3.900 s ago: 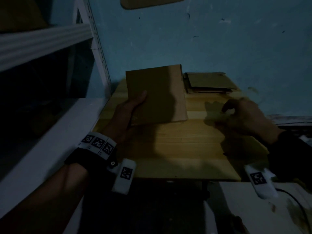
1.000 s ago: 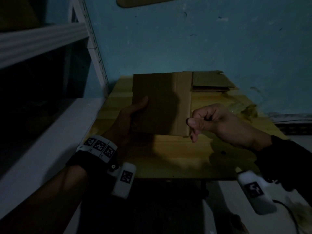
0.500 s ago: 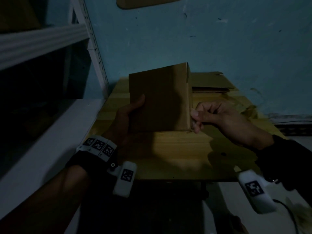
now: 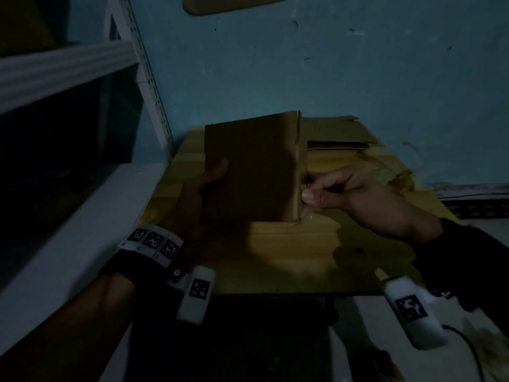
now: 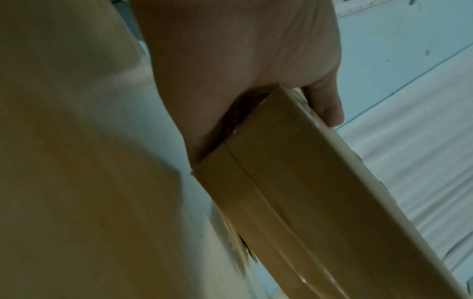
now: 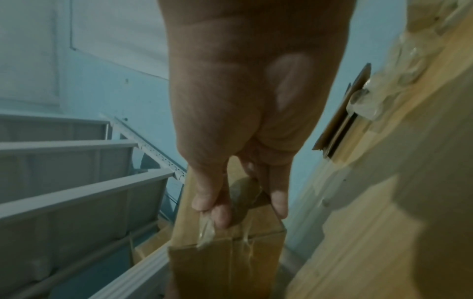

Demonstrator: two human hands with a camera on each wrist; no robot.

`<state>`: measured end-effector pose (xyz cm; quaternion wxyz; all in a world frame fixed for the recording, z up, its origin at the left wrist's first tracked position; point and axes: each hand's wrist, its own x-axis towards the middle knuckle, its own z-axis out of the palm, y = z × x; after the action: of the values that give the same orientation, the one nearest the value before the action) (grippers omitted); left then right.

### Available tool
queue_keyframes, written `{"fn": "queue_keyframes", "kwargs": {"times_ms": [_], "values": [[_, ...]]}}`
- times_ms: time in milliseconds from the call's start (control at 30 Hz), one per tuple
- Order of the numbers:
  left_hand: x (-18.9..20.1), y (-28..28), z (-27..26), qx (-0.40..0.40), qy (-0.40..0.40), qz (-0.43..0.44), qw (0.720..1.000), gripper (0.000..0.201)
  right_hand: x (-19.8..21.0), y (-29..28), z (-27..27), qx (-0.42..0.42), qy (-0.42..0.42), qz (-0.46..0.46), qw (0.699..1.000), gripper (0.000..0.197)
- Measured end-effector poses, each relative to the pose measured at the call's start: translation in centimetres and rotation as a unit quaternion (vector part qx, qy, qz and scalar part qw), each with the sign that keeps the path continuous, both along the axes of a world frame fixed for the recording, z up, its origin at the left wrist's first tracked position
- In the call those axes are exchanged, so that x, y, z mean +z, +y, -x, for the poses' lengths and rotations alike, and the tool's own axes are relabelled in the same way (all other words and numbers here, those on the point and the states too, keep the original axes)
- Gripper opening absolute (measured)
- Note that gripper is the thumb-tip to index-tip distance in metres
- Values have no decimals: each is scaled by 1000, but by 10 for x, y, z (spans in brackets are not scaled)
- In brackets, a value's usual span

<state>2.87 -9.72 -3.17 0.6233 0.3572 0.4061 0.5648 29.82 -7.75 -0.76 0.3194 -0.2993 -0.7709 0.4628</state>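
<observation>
Two hands meet on one cardboard box (image 4: 253, 166): the left hand (image 4: 205, 188) grips its left edge, thumb on the front face, holding it upright over the wooden table (image 4: 297, 260); the right hand (image 4: 349, 194) pinches one strip of clear tape (image 6: 206, 232) at the box's right edge. One stack of flattened cardboard (image 4: 336, 133) lies behind the box, at the table's back

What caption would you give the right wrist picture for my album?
The right hand pinches clear tape at the end of a cardboard box, white shelves behind.
</observation>
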Motion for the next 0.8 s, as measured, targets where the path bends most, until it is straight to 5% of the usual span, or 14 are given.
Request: {"fn": "queue_keyframes", "kwargs": {"times_ms": [200,333,533,600,667,800], "values": [[4,1,-1,2,9,-13,1000,59,4,-1,-4,10,11,-18,1000,19],[7,0,-1,11,8,-16,1000,44,5,-2,-5,15,20,-22,999,16],[10,-1,-1,17,-14,-14,1000,55,7,-1,-5,8,24,-14,1000,15],[13,-2,-3,12,-23,-23,999,40,7,1,-5,-11,22,-9,1000,17],[14,-2,-2,23,-51,-36,998,30,7,-1,-2,-33,69,31,997,25],[21,3,3,25,-107,-48,993,47,9,-10,6,-46,147,60,986,31]]}}
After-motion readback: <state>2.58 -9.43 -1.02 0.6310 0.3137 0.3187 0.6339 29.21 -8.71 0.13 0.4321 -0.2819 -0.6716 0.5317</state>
